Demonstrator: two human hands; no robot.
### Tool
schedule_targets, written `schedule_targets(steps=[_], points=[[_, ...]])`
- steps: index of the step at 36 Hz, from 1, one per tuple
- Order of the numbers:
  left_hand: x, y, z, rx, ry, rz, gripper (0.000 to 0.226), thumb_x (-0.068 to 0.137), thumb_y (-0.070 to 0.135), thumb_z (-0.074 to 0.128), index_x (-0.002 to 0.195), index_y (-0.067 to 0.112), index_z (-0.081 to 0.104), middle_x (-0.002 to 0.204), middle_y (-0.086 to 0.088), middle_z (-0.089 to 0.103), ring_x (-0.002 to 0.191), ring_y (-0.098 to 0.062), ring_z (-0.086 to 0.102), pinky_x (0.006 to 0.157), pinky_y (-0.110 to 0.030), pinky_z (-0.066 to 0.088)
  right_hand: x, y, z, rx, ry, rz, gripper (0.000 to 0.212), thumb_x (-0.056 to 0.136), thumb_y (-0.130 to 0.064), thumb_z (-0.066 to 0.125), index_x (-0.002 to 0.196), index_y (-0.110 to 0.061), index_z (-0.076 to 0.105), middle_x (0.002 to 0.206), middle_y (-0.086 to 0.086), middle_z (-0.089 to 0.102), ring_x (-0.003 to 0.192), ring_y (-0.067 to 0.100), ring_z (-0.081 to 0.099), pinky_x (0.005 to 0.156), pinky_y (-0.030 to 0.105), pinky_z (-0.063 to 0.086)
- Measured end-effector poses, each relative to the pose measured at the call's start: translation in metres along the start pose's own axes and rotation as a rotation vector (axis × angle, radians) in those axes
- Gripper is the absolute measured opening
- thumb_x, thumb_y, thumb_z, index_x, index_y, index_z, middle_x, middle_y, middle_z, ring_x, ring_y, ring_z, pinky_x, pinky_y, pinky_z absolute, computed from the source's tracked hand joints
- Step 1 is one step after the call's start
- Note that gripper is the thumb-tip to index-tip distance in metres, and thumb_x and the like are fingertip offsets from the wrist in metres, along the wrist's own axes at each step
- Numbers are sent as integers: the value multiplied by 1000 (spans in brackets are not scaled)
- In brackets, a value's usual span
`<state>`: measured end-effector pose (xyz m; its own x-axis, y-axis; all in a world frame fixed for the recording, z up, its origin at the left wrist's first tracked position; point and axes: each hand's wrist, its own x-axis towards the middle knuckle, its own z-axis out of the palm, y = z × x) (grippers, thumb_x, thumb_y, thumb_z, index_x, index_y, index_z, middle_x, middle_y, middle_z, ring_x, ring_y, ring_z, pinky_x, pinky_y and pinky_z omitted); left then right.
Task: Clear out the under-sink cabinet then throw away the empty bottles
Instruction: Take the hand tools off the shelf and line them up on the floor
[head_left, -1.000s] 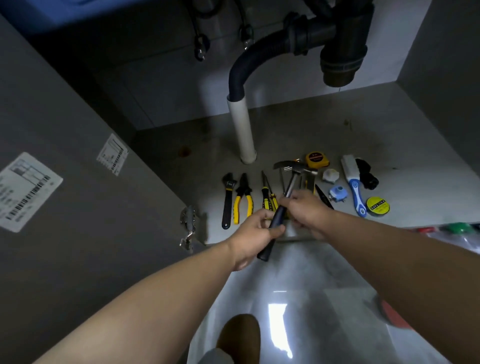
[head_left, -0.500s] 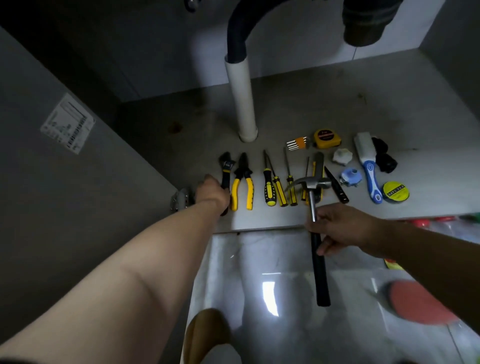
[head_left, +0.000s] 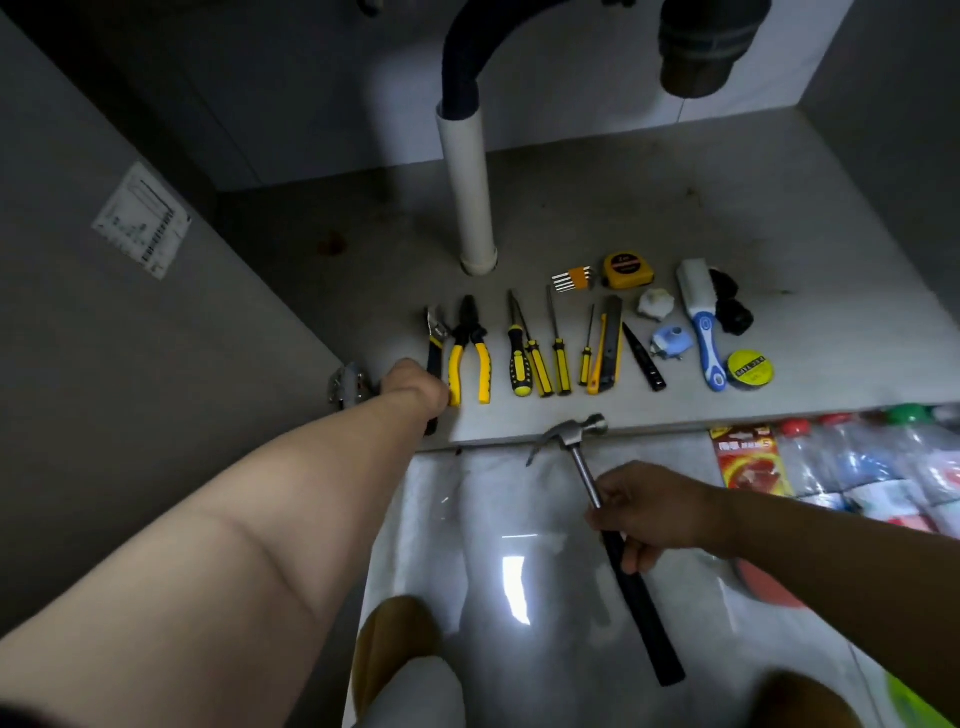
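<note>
We are partway through emptying the under-sink cabinet (head_left: 675, 208). Our right hand (head_left: 660, 506) grasps the claw hammer (head_left: 582, 457) by its shaft, outside the cabinet and nearer us than the white drain pipe (head_left: 470, 192). Our left hand (head_left: 415, 382) covers the adjustable wrench (head_left: 435, 338), left of the pipe and nearer us; we cannot tell whether its fingers clasp it. The plastic bottles (head_left: 857, 462) lie well right of the pipe, outside the cabinet. Next, we judge, comes setting the hammer down and lifting the wrench out.

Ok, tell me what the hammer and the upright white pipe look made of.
The hammer has a head and shaft like polished steel, with bright glints; its handle is matte black, probably rubber or plastic. The white pipe is smooth, dull, evenly white: most likely plastic such as PVC.
</note>
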<state>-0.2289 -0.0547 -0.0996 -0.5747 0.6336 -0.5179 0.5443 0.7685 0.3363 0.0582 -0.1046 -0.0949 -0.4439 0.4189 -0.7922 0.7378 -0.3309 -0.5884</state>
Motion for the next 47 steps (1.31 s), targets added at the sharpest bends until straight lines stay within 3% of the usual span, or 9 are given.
schedule_targets(steps=[6,13,26,30,34,37,41,44,47], points=[[-37,8,-32,-136,-176,-1,23,99,10,62,79,7,51,85,-11,52,74,-21,51,59,-29,41,-49,-8,-8,-377,-133,220,26,98,-20,58,98,6,60,70,14,70,48,14,67,44,22,53],[-125,24,-68,-103,-496,69,26,98,2,58,80,20,55,82,0,54,81,-10,51,68,-20,39,-104,-59,-32,-718,-85,325,24,100,-20,55,91,2,58,67,11,68,50,12,64,53,22,56],[-201,-9,47,-368,-710,-136,20,94,5,69,81,18,60,92,-4,64,87,-13,58,70,-21,57,-79,-12,-24,-141,-21,204,25,103,-20,53,91,2,52,56,8,71,49,11,69,44,18,52],[-194,-27,87,-499,-681,-194,20,92,-1,69,79,14,64,75,-2,71,65,-11,67,59,-21,57,-44,18,-11,-65,-19,247,25,102,-18,56,96,6,57,58,10,71,54,14,72,48,21,55],[-180,-40,116,-547,-620,-215,14,91,0,71,83,10,64,107,-20,74,89,-28,69,87,-37,58,-7,42,-1,-115,-12,281,27,100,-23,59,89,1,64,64,7,74,53,12,71,49,20,55],[-166,-46,129,-532,-577,-225,12,90,2,73,84,9,66,111,-22,73,83,-27,68,71,-30,58,18,54,4,-96,50,266,25,99,-23,60,88,-1,67,63,6,73,53,11,70,49,20,55],[-147,-48,141,-478,-565,-213,8,90,7,74,86,11,68,101,-18,76,83,-27,71,84,-40,60,42,64,5,-24,133,224,17,97,-18,62,90,-3,67,69,8,72,56,12,71,50,21,56],[-135,-46,148,-448,-550,-211,5,92,9,73,90,14,71,96,-11,77,83,-22,76,66,-27,62,52,67,5,33,125,247,13,95,-14,65,91,-2,66,68,8,72,52,11,71,46,19,53],[-128,-43,153,-393,-544,-189,5,93,7,70,94,11,74,100,-15,77,93,-33,75,87,-39,61,56,67,5,55,121,264,10,92,-10,69,85,-3,67,66,7,72,51,10,69,45,17,52]])
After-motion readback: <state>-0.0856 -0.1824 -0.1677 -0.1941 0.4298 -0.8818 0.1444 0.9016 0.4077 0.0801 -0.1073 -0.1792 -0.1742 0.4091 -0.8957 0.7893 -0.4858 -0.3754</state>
